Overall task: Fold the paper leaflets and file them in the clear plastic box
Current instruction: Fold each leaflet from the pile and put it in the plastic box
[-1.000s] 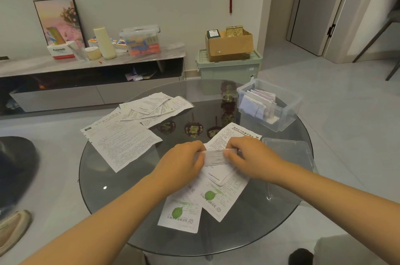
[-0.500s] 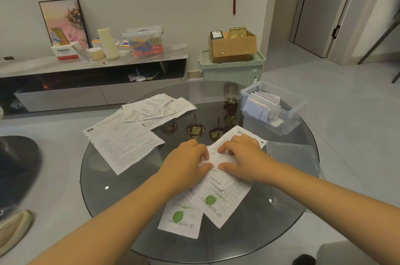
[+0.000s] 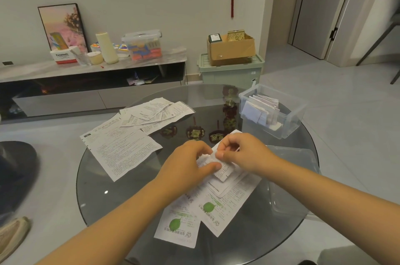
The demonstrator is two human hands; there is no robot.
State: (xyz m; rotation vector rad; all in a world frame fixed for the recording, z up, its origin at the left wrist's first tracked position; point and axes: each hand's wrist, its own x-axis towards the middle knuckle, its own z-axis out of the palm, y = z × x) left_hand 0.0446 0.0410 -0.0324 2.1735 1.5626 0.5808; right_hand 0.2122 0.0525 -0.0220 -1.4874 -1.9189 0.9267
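Landmark: the clear plastic box (image 3: 287, 122), standing at the far right of the round dark glass table (image 3: 134, 204); every place below is told from it.
Leaflet in hand: a small white printed paper leaflet (image 3: 216, 166), already folded narrow, near the box on the side towards the person, lifted slightly over two flat white leaflets with green leaf marks (image 3: 207, 206).
Left hand (image 3: 188, 166): thumb and curled fingers pinch the leaflet's left end.
Right hand (image 3: 244, 154): fingertips pinch its upper right edge, the other fingers curled above it.
Handling: I judge it very light, limp and easily creased or torn; it likely slides on the glass. Best held at opposite edges and pressed along the fold.
In the box: several folded white leaflets (image 3: 259, 111) stand on edge, leaving room at the end nearer the person.
Beside the box: a clear plastic lid (image 3: 290, 180) lies flat on the person's side of it.
Far left of the box: a loose spread of unfolded white printed sheets (image 3: 129, 137).
In the way: nothing between the hands and the box; the lid lies near that path.
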